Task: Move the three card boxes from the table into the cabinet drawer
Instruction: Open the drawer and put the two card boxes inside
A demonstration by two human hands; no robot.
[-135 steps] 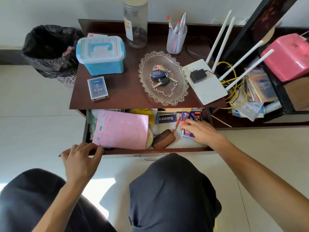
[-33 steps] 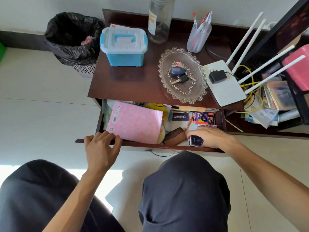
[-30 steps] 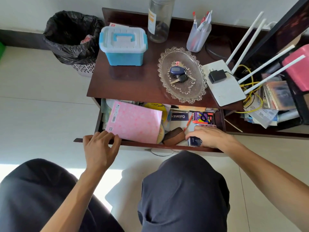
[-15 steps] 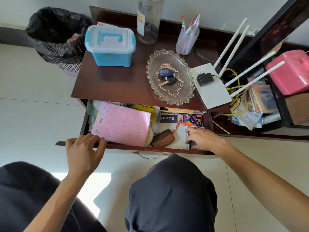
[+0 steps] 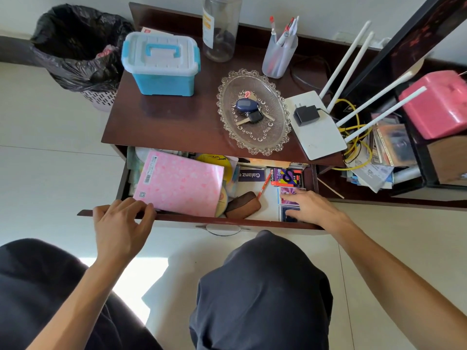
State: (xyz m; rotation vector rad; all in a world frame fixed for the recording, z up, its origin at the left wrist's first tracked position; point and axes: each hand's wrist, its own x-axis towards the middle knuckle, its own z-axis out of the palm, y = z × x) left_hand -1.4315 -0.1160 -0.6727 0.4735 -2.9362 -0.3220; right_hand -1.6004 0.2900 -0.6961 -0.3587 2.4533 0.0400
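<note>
The cabinet drawer [image 5: 192, 219] is pulled out below the dark wooden table top [image 5: 177, 122]. Three card boxes lie in a row at its right end: a red-orange box [image 5: 285, 176] at the back, a purple box [image 5: 286, 191] in the middle, and a dark blue box [image 5: 285, 213] by the front. My right hand [image 5: 313, 208] lies flat over the purple and blue boxes, fingers spread and touching them. My left hand [image 5: 121, 223] curls over the left part of the drawer's front edge.
In the drawer lie a pink notebook [image 5: 180, 183], a brown pouch [image 5: 242, 205] and a red pencil [image 5: 262, 186]. On the table stand a blue lidded box [image 5: 161, 64], a glass dish with keys [image 5: 252, 111], a pen cup [image 5: 278, 55] and a router [image 5: 318, 127]. A black-lined bin [image 5: 75, 51] stands to the left.
The dark blue box left the table top and now lies in the drawer's front right corner. My right hand has flattened over it. My left hand stays on the drawer front.
</note>
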